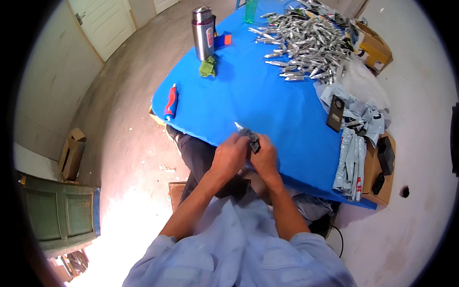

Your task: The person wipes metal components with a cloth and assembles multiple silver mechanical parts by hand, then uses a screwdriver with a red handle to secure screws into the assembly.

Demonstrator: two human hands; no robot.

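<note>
1. Left hand (pixel 230 155) & right hand (pixel 264 155): fingers closing on small silver tube w/ dark cap (pixel 249 137), at blue table's (pixel 267 110) near edge.
2. Tube prob. light, thin-walled, dentable; gripping near cap looks best.
3. Beyond: silver tube pile (pixel 306 40), steel flask (pixel 203 32).

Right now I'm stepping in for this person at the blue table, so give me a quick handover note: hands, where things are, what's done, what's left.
Left hand and right hand: both closed on one small silver tube with a dark cap, held over the near edge of the blue table.
Stock: a large pile of silver tubes lies at the far end.
Nearby: black device on grey plastic bags to the right; steel flask and green cloth to the left.
Done: no finished batch can be told apart.
Left: seemingly the whole pile.
</note>
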